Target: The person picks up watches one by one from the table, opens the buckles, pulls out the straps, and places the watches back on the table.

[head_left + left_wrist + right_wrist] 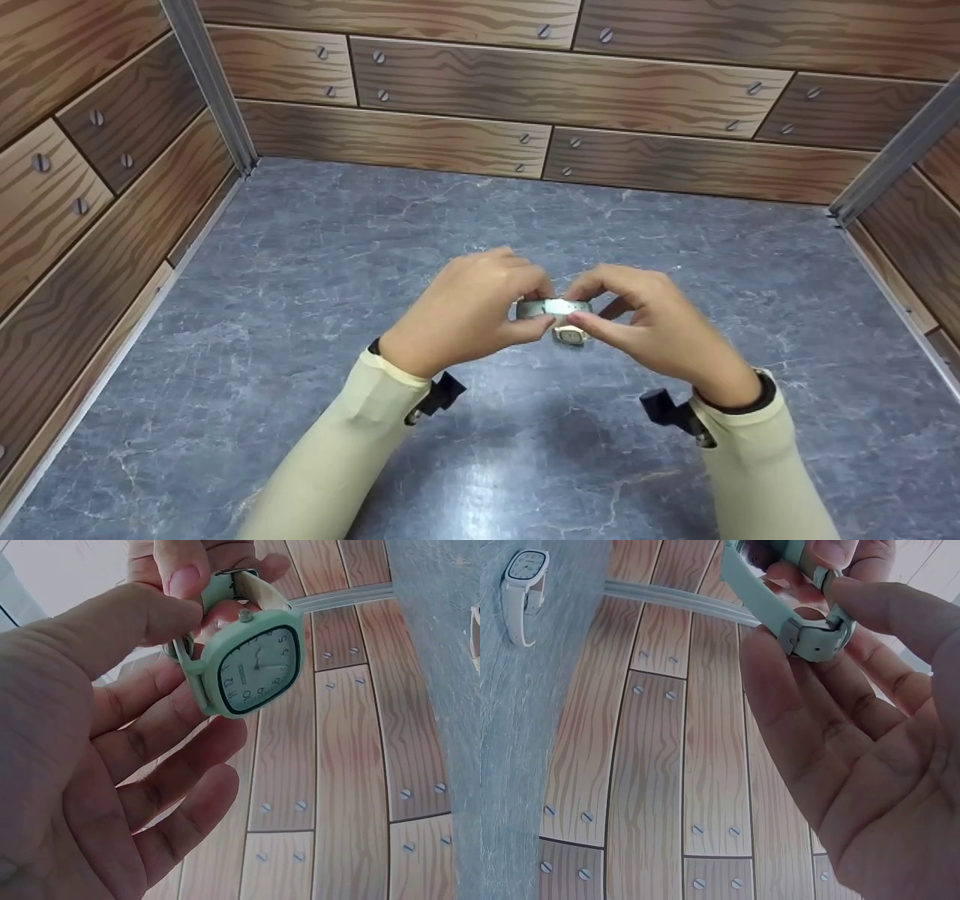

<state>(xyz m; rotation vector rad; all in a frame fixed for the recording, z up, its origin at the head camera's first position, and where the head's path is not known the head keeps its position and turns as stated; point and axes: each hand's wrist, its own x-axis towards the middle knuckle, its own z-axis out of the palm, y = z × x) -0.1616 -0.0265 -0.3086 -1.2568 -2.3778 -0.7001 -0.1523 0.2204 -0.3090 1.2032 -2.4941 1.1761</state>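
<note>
A mint-green wristwatch (259,671) with a rounded square face is held up between both hands. My left hand (472,307) pinches its strap near the case with thumb and fingers, the other fingers spread below. With thumb and fingers, my right hand (660,319) pinches the strap (761,596) near its dark buckle (790,635). The strap forms a loop, and fingers hide part of it. Below the held watch, a second, whitish wristwatch (571,336) lies on the table; its strap (516,611) shows in the right wrist view.
The table (360,225) has a blue-grey marbled top. Wood-patterned panels (450,82) wall it at the back and both sides, with grey metal posts (214,86) at the back corners. Each wrist carries a small black camera mount (442,394).
</note>
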